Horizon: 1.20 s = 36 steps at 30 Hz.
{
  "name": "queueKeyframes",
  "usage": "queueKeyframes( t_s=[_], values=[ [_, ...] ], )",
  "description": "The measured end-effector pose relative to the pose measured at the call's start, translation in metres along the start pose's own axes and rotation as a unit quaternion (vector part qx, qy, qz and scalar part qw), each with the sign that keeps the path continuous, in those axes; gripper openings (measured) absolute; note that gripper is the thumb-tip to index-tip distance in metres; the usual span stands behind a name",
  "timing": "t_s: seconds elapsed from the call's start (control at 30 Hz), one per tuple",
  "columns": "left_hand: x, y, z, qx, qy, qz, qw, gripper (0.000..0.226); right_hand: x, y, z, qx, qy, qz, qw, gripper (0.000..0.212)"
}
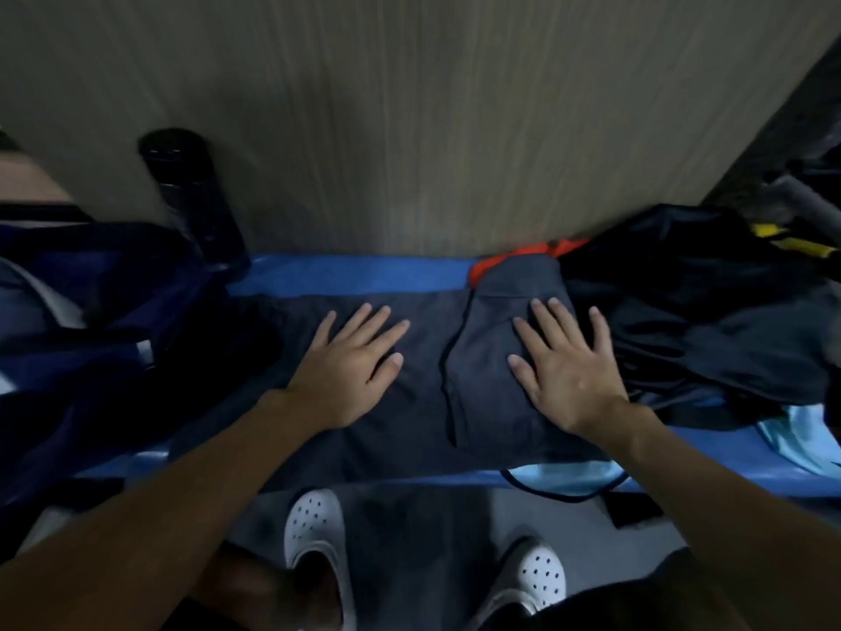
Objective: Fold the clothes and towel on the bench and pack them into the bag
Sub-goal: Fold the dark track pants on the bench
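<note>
while both sets of fingers lie straight and spread, gripping nothing, the left hand and right hand press flat on a dark grey garment laid across the blue bench. under the right palm a flap is folded over, its curved edge running between the two hands; the cloth looks thin, smooth and limp, softly creased. just past the right fingertips an orange patch pokes out. right of that hand slumps a heap of dark clothes, and near its wrist a pale blue cloth, maybe the towel, hangs over the bench edge. well left of the left hand sits the navy bag, a black bottle beyond it by the wall. my guess: the slick fabric may slide when the next fold is lifted, springing the flap open, or a sweeping wrist could drag the hanging cloth to the floor.
</note>
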State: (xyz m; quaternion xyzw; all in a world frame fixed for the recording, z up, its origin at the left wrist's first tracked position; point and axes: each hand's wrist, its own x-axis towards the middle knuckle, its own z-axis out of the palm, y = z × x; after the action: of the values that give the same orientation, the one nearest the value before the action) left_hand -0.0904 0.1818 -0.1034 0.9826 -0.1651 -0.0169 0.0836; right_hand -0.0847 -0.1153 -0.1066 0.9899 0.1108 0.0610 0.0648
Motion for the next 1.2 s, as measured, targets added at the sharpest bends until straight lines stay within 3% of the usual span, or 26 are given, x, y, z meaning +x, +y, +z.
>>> queueKeyframes(
  t_s=[0.2,0.43,0.57,0.7,0.83,1.0,1.1,1.2],
  values=[
    [-0.091,-0.027,-0.015,-0.067,0.062,-0.169,0.981,0.079,0.035,-0.051,-0.057,0.105,0.047,-0.086,0.990,0.051],
    [-0.147,-0.050,-0.013,-0.108,0.120,-0.276,0.948,0.045,0.112,-0.175,-0.072,0.287,-0.087,-0.174,0.938,0.035],
    [-0.163,-0.059,-0.008,-0.202,0.191,-0.374,0.885,0.042,0.145,-0.240,-0.068,0.338,-0.135,-0.173,0.915,0.046],
    [-0.168,-0.050,0.007,-0.263,0.246,-0.390,0.847,0.049,0.163,-0.274,-0.058,0.340,-0.183,-0.193,0.902,0.052],
    [-0.167,-0.046,0.012,-0.356,0.303,-0.447,0.762,0.050,0.172,-0.290,-0.053,0.350,-0.189,-0.181,0.899,0.056],
    [-0.161,-0.038,0.012,-0.446,0.300,-0.507,0.674,0.046,0.182,-0.300,-0.042,0.307,-0.174,-0.148,0.924,0.050],
    [-0.160,-0.039,0.016,-0.474,0.309,-0.514,0.645,0.043,0.188,-0.303,-0.037,0.274,-0.176,-0.133,0.936,0.023],
    [-0.160,-0.040,0.016,-0.482,0.286,-0.539,0.629,0.044,0.189,-0.304,-0.041,0.291,-0.190,-0.120,0.930,0.028]
  ],
)
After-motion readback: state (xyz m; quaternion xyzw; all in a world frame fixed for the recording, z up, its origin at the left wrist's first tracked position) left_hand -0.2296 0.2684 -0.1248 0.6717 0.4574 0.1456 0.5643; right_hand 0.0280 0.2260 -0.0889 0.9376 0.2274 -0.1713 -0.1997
